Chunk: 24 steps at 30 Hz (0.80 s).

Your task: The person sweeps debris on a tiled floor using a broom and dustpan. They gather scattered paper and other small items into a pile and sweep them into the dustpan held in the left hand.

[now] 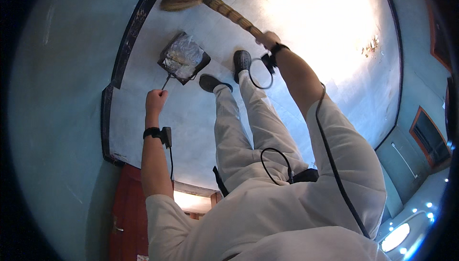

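My right hand [269, 40] is closed around the handle of a grass broom [231, 13]. The broom's fanned bristles lie at the upper left, close to the dark wall edging. My left hand [156, 99] grips the thin metal handle of a dustpan [205, 61], whose dark pan is left of my shoes. Crumpled clear plastic [183, 55] fills most of the pan. Both wrists wear black straps with small devices and cables. Whether the bristles touch the floor, I cannot tell.
Small light debris [371, 46] is scattered on the floor at the right. Dark skirting [125, 46] runs along the left wall. A red door [129, 210] stands at the lower left. My dark shoes [242, 62] are between the dustpan and my right arm.
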Available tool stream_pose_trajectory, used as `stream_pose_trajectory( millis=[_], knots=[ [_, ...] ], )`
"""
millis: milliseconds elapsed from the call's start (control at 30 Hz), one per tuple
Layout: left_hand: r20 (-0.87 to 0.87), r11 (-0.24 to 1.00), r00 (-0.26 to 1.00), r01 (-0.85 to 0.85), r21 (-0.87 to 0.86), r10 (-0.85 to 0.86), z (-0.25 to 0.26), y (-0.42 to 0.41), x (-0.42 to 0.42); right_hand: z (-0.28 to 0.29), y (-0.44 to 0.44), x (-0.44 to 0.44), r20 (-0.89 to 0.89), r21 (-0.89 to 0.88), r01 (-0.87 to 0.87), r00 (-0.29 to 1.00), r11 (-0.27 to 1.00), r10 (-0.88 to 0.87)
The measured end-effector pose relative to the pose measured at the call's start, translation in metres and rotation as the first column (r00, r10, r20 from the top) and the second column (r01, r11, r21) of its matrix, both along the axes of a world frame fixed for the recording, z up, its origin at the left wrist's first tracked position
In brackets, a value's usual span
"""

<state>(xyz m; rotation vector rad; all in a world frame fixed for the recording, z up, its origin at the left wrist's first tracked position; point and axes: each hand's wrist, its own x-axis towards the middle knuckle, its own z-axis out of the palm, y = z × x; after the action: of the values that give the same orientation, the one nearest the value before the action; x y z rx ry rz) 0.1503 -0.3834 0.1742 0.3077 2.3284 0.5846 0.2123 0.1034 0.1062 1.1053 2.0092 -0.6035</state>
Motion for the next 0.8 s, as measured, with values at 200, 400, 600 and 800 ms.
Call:
stream_pose_trajectory(
  millis=[200, 400, 600, 800],
  knots=[
    [-0.008, 0.999, 0.999, -0.051, -0.003, 0.051, 0.021, -0.003, -0.013, 0.064, 0.05, 0.164, 0.195, 0.216, -0.038, 0.981, 0.976, -0.005],
    [-0.03, 1.0, 1.0, 0.0, -0.03, -0.001, 0.015, 0.019, -0.007, 0.128, 0.078, 0.332, 0.346, 0.322, 0.138, 0.904, 0.937, -0.252],
    [-0.054, 0.999, 0.999, -0.003, 0.032, 0.005, 0.023, 0.047, 0.01, 0.222, 0.104, 0.359, 0.274, 0.228, 0.238, 0.915, 0.944, -0.297],
    [-0.036, 1.0, 0.999, -0.021, 0.007, 0.022, 0.038, 0.085, 0.032, 0.235, 0.143, 0.337, 0.152, 0.218, -0.088, 0.987, 0.972, 0.056]
  ],
)
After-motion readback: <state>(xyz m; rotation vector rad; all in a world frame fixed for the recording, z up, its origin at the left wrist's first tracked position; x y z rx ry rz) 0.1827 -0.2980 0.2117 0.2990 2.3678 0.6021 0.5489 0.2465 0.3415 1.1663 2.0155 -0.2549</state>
